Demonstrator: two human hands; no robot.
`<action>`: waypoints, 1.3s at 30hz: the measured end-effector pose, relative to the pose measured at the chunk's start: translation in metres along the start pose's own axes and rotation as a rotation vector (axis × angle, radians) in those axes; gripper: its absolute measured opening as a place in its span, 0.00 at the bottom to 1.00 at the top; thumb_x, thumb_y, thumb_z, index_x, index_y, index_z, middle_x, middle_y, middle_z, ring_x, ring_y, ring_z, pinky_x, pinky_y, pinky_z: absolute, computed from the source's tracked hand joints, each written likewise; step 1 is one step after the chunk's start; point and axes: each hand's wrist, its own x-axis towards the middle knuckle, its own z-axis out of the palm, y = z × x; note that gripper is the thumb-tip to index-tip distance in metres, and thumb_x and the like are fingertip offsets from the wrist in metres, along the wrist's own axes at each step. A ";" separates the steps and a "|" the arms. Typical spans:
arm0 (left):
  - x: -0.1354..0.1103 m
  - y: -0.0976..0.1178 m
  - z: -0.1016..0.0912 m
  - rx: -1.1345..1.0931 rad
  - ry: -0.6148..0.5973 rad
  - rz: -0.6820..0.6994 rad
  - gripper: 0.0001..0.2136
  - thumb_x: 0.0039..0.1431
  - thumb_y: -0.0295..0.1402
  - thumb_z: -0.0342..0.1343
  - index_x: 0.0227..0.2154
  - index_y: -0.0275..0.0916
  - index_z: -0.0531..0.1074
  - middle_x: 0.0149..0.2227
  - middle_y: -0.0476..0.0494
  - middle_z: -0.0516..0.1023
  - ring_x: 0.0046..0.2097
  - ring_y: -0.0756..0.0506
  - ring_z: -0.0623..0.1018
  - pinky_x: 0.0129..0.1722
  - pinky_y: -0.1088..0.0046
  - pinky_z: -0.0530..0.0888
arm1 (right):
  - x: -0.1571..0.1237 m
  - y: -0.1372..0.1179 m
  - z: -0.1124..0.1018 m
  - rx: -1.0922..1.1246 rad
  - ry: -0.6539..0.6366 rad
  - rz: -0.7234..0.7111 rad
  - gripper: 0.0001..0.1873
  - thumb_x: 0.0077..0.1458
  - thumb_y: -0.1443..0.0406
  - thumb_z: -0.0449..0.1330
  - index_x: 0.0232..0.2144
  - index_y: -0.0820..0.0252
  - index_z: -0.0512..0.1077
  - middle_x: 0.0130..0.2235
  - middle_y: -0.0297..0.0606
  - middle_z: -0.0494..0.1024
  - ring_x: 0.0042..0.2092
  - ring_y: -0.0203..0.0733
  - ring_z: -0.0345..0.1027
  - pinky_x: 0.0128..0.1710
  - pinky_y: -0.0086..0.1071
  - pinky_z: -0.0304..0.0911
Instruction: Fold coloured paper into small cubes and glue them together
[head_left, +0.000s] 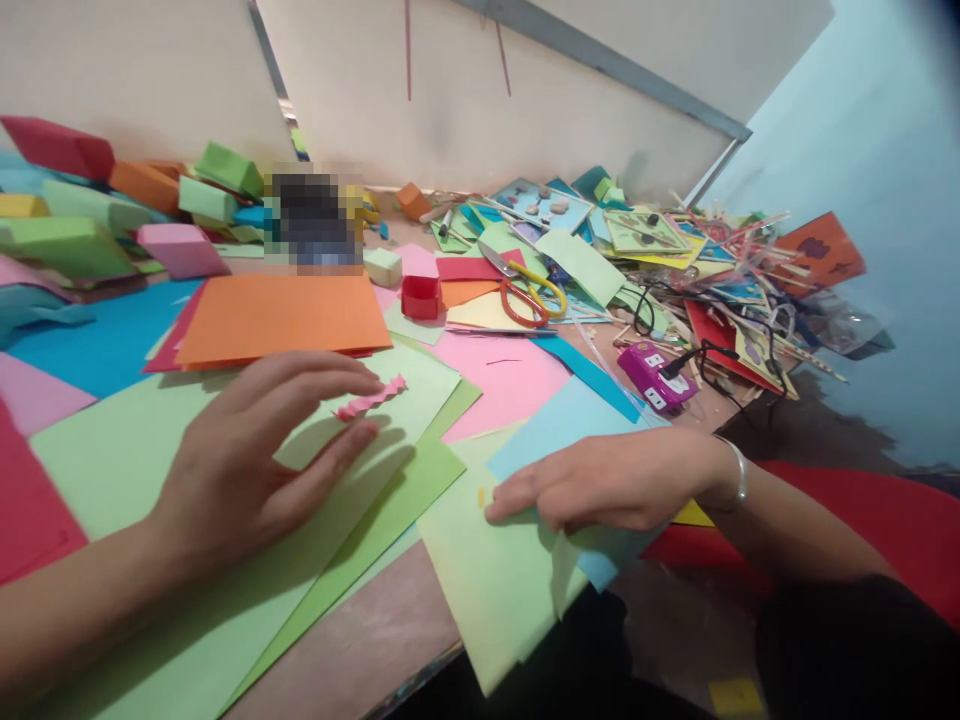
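My left hand (262, 450) reaches over light green paper sheets (300, 590), its thumb and index finger apart. Between them lies a narrow pink paper strip (373, 399) folded in zigzags; the index fingertip is at its upper edge. My right hand (600, 480) rests low over a pale green sheet (480, 590) at the table's front edge. Its index finger stretches out to touch the sheet, just beside a small yellow mark or bit (482, 497). The other fingers are bent and partly hidden. A light blue sheet (544, 435) lies partly under this hand.
Orange sheets (285, 315) are stacked behind my left hand. Scissors (532, 295) with red and yellow handles lie beyond, near a small red box (421, 297). A purple power socket (656, 375) sits to the right. Folded paper boxes (71, 245) crowd the back left.
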 end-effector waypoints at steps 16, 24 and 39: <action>-0.022 0.034 -0.003 -0.327 -0.305 0.269 0.14 0.63 0.29 0.48 0.45 0.53 0.75 0.42 0.49 0.85 0.51 0.41 0.79 0.55 0.60 0.73 | 0.027 -0.006 -0.043 -0.261 0.489 0.132 0.09 0.63 0.71 0.50 0.31 0.61 0.68 0.33 0.38 0.74 0.36 0.37 0.66 0.39 0.31 0.60; 0.016 -0.016 -0.015 -0.112 0.011 -0.389 0.14 0.62 0.42 0.46 0.27 0.43 0.72 0.26 0.49 0.76 0.30 0.45 0.75 0.30 0.69 0.70 | 0.125 0.031 -0.048 -0.117 0.381 0.171 0.05 0.58 0.69 0.60 0.29 0.62 0.69 0.30 0.31 0.71 0.33 0.33 0.62 0.33 0.26 0.53; 0.003 -0.012 0.002 0.043 -0.341 -0.412 0.12 0.59 0.36 0.47 0.34 0.41 0.75 0.21 0.50 0.75 0.22 0.47 0.69 0.23 0.72 0.64 | 0.117 0.053 -0.057 -0.302 0.615 0.273 0.16 0.66 0.62 0.54 0.30 0.63 0.75 0.29 0.34 0.73 0.31 0.34 0.59 0.31 0.28 0.47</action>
